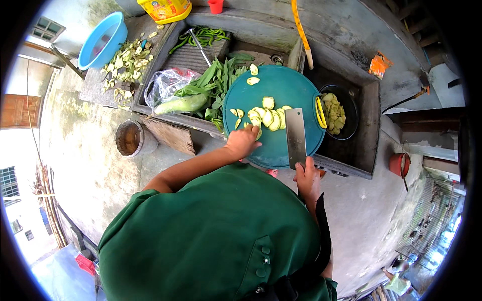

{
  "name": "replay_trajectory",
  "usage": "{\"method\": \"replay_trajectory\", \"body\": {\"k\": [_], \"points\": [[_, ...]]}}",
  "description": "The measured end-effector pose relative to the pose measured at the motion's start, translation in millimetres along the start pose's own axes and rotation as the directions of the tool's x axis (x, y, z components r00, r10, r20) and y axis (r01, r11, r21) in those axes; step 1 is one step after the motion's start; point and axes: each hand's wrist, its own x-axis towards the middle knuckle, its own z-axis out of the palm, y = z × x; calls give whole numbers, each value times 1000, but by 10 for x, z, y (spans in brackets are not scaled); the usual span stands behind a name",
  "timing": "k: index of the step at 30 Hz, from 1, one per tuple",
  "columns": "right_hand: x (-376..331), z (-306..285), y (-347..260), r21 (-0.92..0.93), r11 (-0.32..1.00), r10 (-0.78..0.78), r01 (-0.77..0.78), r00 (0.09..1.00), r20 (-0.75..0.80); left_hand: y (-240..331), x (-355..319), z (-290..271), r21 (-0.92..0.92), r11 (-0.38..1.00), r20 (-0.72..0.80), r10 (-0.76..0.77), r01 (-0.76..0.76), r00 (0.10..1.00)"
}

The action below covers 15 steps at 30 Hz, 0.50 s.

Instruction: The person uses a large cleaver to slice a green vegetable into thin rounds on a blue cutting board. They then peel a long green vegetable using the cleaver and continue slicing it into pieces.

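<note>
A round teal cutting board (306, 88) with a yellow handle lies across the sink's edge in front of me. Pale green vegetable slices (271, 118), cut from something like a green eggplant, overlap in its middle. My right hand (307, 176) grips a cleaver (296, 133), its broad blade flat beside the rightmost slices. At the board's near left, my left hand (243, 142) has curled fingers against a slice by the pile; its fingertips are partly hidden. A few loose pieces (252, 80) lie near the far rim and at the left.
Right of the board, a dark bowl (354, 120) of slices stands in the sink (369, 145). A leafy pale green radish (182, 104) and plastic bag (165, 85) lie left. Beyond are long beans (206, 37), peelings (125, 65) and a blue basin (103, 42). A bucket (145, 140) stands lower left.
</note>
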Motion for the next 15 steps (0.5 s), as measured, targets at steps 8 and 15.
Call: {"method": "replay_trajectory", "body": {"k": [8, 15], "points": [[-18, 112, -153, -17, 998, 58, -57, 998, 38, -358, -35, 153, -101, 930, -337, 302, -353, 892], [28, 367, -108, -179, 976, -104, 128, 986, 133, -796, -19, -108, -918, -212, 384, -270, 335, 883]]}}
